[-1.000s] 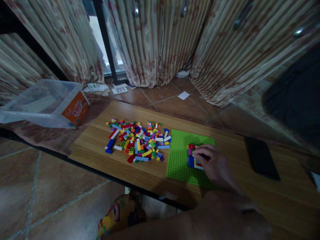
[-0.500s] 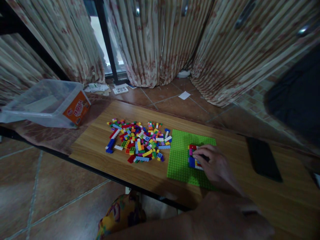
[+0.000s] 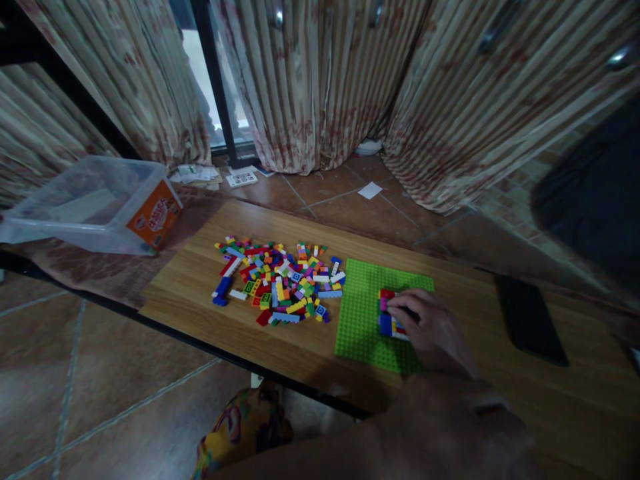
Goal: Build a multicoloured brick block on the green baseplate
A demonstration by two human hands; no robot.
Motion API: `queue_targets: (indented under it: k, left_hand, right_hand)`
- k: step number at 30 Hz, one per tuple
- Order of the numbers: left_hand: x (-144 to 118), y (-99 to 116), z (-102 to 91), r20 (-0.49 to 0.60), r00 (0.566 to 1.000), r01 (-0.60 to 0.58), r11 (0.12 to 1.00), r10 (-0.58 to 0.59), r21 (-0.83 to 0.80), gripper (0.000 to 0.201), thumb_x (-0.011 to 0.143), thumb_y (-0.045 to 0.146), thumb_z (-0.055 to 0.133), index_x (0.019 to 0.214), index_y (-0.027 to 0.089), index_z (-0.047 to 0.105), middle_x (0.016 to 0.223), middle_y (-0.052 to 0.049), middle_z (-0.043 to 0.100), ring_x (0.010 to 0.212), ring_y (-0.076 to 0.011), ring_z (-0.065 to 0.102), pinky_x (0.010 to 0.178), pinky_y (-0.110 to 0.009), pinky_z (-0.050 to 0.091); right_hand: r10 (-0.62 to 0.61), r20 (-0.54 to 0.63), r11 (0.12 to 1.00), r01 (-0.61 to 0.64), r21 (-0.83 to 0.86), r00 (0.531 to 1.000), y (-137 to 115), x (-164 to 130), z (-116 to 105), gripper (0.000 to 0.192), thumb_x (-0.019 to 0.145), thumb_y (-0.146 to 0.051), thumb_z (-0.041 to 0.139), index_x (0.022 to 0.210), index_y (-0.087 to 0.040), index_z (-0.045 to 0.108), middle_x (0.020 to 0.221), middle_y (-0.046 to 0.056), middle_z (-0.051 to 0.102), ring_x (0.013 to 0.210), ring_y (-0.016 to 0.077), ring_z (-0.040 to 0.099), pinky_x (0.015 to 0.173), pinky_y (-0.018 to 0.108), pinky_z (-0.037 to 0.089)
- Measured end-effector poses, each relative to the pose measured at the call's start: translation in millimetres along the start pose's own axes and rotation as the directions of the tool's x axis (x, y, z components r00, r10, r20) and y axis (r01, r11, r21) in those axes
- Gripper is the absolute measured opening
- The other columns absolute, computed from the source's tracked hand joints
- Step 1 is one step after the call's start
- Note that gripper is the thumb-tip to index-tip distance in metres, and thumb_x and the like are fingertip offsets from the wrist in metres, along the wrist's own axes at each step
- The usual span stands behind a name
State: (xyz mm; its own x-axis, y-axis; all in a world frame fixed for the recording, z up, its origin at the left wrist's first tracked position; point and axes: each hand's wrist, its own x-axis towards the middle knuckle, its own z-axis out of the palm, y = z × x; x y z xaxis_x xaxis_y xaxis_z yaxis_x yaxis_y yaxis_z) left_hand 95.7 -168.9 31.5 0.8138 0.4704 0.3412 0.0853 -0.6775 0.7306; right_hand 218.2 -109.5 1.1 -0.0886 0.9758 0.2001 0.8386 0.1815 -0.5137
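Note:
A green baseplate (image 3: pixel 357 313) lies on the wooden table, bearing a small block of joined red, pink, blue, yellow and white bricks. Over that block is my right hand (image 3: pixel 431 327), its thumb and forefinger pinched against a pink brick (image 3: pixel 384 305) on the left side. The hand covers the right part of the block. My left hand (image 3: pixel 465 413) is close to the camera, crossing in front of my right forearm; it is dark and blurred, and its fingers do not show clearly. Left of the baseplate spreads a pile of loose toy bricks (image 3: pixel 285 280) in many colours.
A clear plastic box (image 3: pixel 100 227) with an orange label stands at the table's left end. A flat black object, perhaps a phone or tablet (image 3: pixel 531 320), lies to the right. Curtains (image 3: pixel 300 87) hang behind, with papers (image 3: pixel 370 191) on the tiled floor.
My left hand has shifted slightly to the left. My right hand stays pinched at the same spot on the brick block. The whole view has moved very slightly.

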Motion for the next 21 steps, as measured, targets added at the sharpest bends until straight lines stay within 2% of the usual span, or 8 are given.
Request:
queue_targets:
  k: [2, 3, 5, 7, 8, 9, 15, 21]
  left_hand:
    - [0, -4, -9.6, -0.104, 0.987, 0.126, 0.992, -0.124, 0.011, 0.024, 0.088, 0.018, 0.045, 0.100, 0.015, 0.065, 0.104, -0.010, 0.066, 0.095, -0.0196, 0.062, 0.081, -0.030, 0.054]
    - [0, -9, -16.2, -0.184, 0.954, 0.244, 0.970, -0.238, 0.009, 0.024, 0.086, 0.016, 0.045, 0.101, 0.015, 0.064, 0.106, -0.010, 0.066, 0.096, -0.0200, 0.063, 0.083, -0.031, 0.054]
    - [-3, -22, -31.0, -0.312, 0.824, 0.497, 0.868, -0.473, -0.004, 0.026, 0.085, 0.013, 0.043, 0.101, 0.017, 0.063, 0.108, -0.009, 0.067, 0.096, -0.0193, 0.063, 0.086, -0.031, 0.053]
    - [-8, -38, -45.0, -0.300, 0.706, 0.683, 0.729, -0.642, 0.047, 0.026, 0.084, 0.012, 0.045, 0.103, 0.015, 0.063, 0.099, -0.010, 0.069, 0.091, -0.0215, 0.065, 0.084, -0.034, 0.053]
    - [-11, -46, -50.5, -0.284, 0.664, 0.735, 0.673, -0.691, 0.080, 0.027, 0.084, 0.011, 0.044, 0.102, 0.014, 0.063, 0.096, -0.011, 0.069, 0.091, -0.0227, 0.066, 0.084, -0.035, 0.053]
    - [-14, -53, -54.6, -0.298, 0.647, 0.752, 0.652, -0.701, 0.098, 0.028, 0.084, 0.009, 0.043, 0.102, 0.014, 0.063, 0.096, -0.011, 0.069, 0.092, -0.0226, 0.066, 0.085, -0.034, 0.052]
    - [-21, -63, -55.3, -0.261, 0.718, 0.689, 0.711, -0.645, 0.138, 0.033, 0.083, 0.009, 0.045, 0.109, 0.017, 0.063, 0.104, -0.009, 0.068, 0.098, -0.0213, 0.065, 0.089, -0.033, 0.051]
    - [-15, -58, -50.2, -0.215, 0.737, 0.674, 0.723, -0.641, 0.153, 0.037, 0.086, 0.013, 0.043, 0.119, 0.020, 0.059, 0.111, -0.008, 0.066, 0.097, -0.0212, 0.065, 0.090, -0.034, 0.052]
  right_hand:
    - [-0.023, 0.007, 0.999, 0.023, 0.048, 1.000, 1, -1, -1, 0.022, 0.089, -0.035, 0.054, 0.082, -0.024, 0.071, 0.093, 0.007, 0.068, 0.090, 0.0252, 0.061, 0.081, 0.042, 0.048]
    - [-0.033, 0.008, 0.997, 0.032, 0.075, 0.999, 2, -2, -2, 0.021, 0.089, -0.035, 0.054, 0.084, -0.023, 0.071, 0.094, 0.007, 0.068, 0.091, 0.0252, 0.061, 0.081, 0.041, 0.048]
    - [-0.031, 0.004, 0.993, 0.030, 0.113, 1.000, 2, -3, -2, 0.021, 0.090, -0.033, 0.053, 0.087, -0.023, 0.072, 0.095, 0.007, 0.068, 0.093, 0.0247, 0.061, 0.083, 0.040, 0.048]
    - [-0.010, -0.007, 0.993, 0.011, 0.121, 1.000, 2, -5, -2, 0.021, 0.091, -0.031, 0.053, 0.089, -0.024, 0.072, 0.095, 0.006, 0.068, 0.094, 0.0240, 0.061, 0.084, 0.041, 0.048]
    - [-0.001, -0.010, 0.993, 0.002, 0.118, 1.000, 2, -5, -1, 0.021, 0.091, -0.031, 0.053, 0.089, -0.024, 0.072, 0.095, 0.005, 0.068, 0.094, 0.0236, 0.060, 0.085, 0.041, 0.048]
    - [0.003, -0.009, 0.993, -0.002, 0.117, 1.000, 2, -5, -1, 0.020, 0.091, -0.030, 0.053, 0.089, -0.024, 0.072, 0.096, 0.005, 0.068, 0.094, 0.0232, 0.060, 0.086, 0.041, 0.047]
    - [-0.002, 0.005, 0.996, 0.001, 0.092, 1.000, 0, -5, -1, 0.017, 0.090, -0.028, 0.054, 0.087, -0.024, 0.071, 0.096, 0.005, 0.067, 0.094, 0.0228, 0.059, 0.086, 0.041, 0.046]
    - [0.007, -0.010, 0.997, -0.007, 0.073, 1.000, -3, -6, -4, 0.015, 0.089, -0.028, 0.054, 0.087, -0.022, 0.067, 0.092, 0.005, 0.068, 0.091, 0.0225, 0.061, 0.085, 0.039, 0.047]
